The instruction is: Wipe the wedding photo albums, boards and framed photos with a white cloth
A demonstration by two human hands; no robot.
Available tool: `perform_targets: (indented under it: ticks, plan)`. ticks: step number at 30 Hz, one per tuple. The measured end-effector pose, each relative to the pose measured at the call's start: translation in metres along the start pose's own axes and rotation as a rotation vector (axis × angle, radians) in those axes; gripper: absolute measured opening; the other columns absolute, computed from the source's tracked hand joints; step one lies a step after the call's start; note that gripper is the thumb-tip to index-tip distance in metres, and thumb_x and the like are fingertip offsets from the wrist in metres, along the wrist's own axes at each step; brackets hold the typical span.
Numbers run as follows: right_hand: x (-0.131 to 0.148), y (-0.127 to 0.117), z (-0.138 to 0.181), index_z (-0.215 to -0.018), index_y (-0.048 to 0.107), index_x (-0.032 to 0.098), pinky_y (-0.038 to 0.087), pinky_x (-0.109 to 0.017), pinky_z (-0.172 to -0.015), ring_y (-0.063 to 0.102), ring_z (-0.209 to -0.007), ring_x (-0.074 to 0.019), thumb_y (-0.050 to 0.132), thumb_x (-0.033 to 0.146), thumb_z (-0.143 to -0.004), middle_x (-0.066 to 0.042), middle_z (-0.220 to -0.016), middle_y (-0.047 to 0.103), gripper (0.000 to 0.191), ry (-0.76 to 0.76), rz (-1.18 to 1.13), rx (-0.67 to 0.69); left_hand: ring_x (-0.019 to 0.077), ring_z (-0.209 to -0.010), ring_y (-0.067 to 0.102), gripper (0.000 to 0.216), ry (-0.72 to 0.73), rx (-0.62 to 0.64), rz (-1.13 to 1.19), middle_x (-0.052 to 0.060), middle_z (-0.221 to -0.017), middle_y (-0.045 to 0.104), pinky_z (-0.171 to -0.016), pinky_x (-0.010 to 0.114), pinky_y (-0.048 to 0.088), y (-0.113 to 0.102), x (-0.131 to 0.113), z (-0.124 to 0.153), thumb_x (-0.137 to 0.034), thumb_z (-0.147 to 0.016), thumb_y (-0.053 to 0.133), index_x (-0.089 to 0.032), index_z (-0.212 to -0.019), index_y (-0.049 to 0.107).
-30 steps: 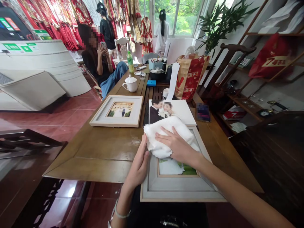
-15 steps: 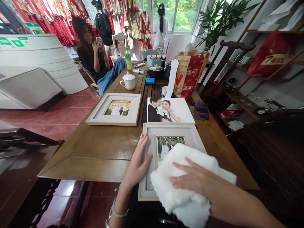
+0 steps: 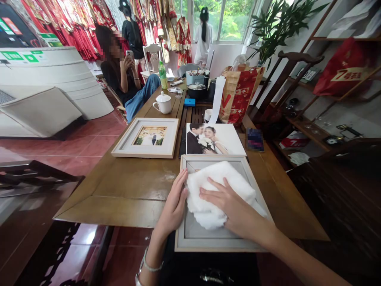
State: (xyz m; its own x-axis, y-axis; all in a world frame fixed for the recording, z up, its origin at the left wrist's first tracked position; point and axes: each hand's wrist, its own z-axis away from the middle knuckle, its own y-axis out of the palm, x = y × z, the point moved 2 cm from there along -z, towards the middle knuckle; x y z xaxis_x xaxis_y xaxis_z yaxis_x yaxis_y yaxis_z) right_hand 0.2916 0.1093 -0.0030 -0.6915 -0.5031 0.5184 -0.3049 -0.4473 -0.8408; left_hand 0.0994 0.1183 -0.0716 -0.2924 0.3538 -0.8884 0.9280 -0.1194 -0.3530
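A white framed photo (image 3: 190,238) lies at the near edge of the wooden table (image 3: 133,190). My right hand (image 3: 229,204) lies flat, fingers spread, on a fluffy white cloth (image 3: 217,186) that covers the picture's middle. My left hand (image 3: 174,206) rests open against the frame's left side, fingers stretched along it. Just beyond lie an unframed wedding photo (image 3: 214,139) and a second white framed photo (image 3: 147,137).
Further up the table stand a lidded white cup (image 3: 163,103), a green bottle (image 3: 162,77), a dark pot (image 3: 197,90) and a red-and-brown paper bag (image 3: 238,95). A seated person (image 3: 125,75) holds a phone at the left. Wooden shelves (image 3: 312,99) line the right.
My right hand drew the cloth down toward me off the picture half a second ago, and has now pushed it back up over the middle of the frame. My left hand stayed at the frame's side.
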Motion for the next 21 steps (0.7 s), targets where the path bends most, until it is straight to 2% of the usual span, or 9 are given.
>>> perform_targets:
  ticks: [4,6,8,10,12,14,17,19,21]
  plan:
    - [0.022,-0.001,0.035,-0.131,0.057,0.023,0.009,-0.061,-0.116,0.027,-0.143,-0.0268,0.045,-0.002,-0.058,-0.004,-0.141,0.054,0.078,-0.081,-0.115,0.14,0.0192,-0.146,0.023,0.045,-0.003,-0.001,-0.014,0.001,-0.156,0.032,-0.121,0.042,0.019,0.0,-0.001,-0.001,-0.026,-0.102,0.031,-0.033,-0.146,0.035]
    - [0.025,-0.002,0.052,-0.127,0.061,0.027,0.012,-0.055,-0.118,0.034,-0.14,-0.0253,0.046,-0.001,-0.062,-0.001,-0.134,0.06,0.072,-0.131,-0.148,0.178,0.0202,-0.146,0.024,0.045,0.009,0.007,-0.019,0.002,-0.155,0.034,-0.121,0.043,0.02,-0.001,-0.003,-0.001,-0.025,-0.102,0.033,-0.033,-0.146,0.036]
    - [0.018,-0.003,0.063,-0.125,0.062,0.029,0.014,-0.05,-0.119,0.037,-0.138,-0.0251,0.048,-0.001,-0.059,0.001,-0.128,0.065,0.073,-0.134,-0.125,0.169,0.0226,-0.146,0.024,0.047,0.018,0.027,-0.026,0.003,-0.155,0.034,-0.121,0.046,0.019,-0.002,-0.005,-0.002,-0.023,-0.1,0.038,-0.033,-0.145,0.036]
    - [0.003,-0.006,0.066,-0.126,0.061,0.028,0.014,-0.051,-0.119,0.036,-0.138,-0.0266,0.047,-0.001,-0.053,0.0,-0.128,0.065,0.08,-0.044,-0.032,0.088,0.0247,-0.146,0.022,0.05,0.021,0.053,-0.028,0.003,-0.155,0.032,-0.121,0.048,0.017,-0.003,-0.007,-0.002,-0.022,-0.097,0.043,-0.033,-0.146,0.036]
    - [-0.018,-0.012,0.061,-0.129,0.059,0.023,0.013,-0.056,-0.118,0.031,-0.141,-0.0283,0.045,-0.001,-0.049,-0.003,-0.133,0.062,0.084,0.1,0.104,-0.056,0.0251,-0.147,0.02,0.05,0.013,0.072,-0.02,0.003,-0.156,0.031,-0.121,0.049,0.015,-0.003,-0.009,-0.002,-0.021,-0.097,0.043,-0.033,-0.146,0.036]
    - [-0.039,-0.02,0.049,-0.131,0.058,0.017,0.012,-0.058,-0.118,0.028,-0.142,-0.0292,0.043,-0.002,-0.053,-0.005,-0.136,0.059,0.082,0.217,0.213,-0.213,0.0243,-0.147,0.019,0.049,-0.003,0.083,-0.009,0.002,-0.156,0.03,-0.122,0.048,0.015,-0.003,-0.01,-0.002,-0.022,-0.098,0.041,-0.034,-0.146,0.035]
    - [-0.06,-0.028,0.027,-0.135,0.054,0.013,0.017,-0.058,-0.116,0.029,-0.142,-0.0292,0.042,-0.002,-0.062,-0.007,-0.14,0.055,0.075,0.288,0.225,-0.388,0.0231,-0.147,0.019,0.047,-0.017,0.077,-0.002,0.001,-0.157,0.029,-0.122,0.047,0.015,-0.003,-0.008,-0.002,-0.025,-0.1,0.038,-0.034,-0.145,0.036]
    - [-0.063,-0.026,0.013,-0.135,0.053,0.016,0.017,-0.06,-0.115,0.029,-0.142,-0.0285,0.041,-0.001,-0.063,-0.006,-0.142,0.053,0.075,0.287,0.166,-0.4,0.022,-0.147,0.02,0.045,-0.019,0.058,0.001,0.001,-0.157,0.03,-0.122,0.046,0.015,-0.002,-0.007,-0.001,-0.027,-0.101,0.034,-0.034,-0.145,0.036]
    - [-0.054,-0.019,0.004,-0.135,0.053,0.019,0.014,-0.062,-0.114,0.027,-0.143,-0.0272,0.04,-0.002,-0.06,-0.006,-0.142,0.053,0.079,0.252,0.113,-0.335,0.0209,-0.147,0.02,0.044,-0.024,0.037,0.001,0.001,-0.157,0.03,-0.122,0.045,0.016,-0.001,-0.005,-0.001,-0.028,-0.102,0.031,-0.033,-0.146,0.035]
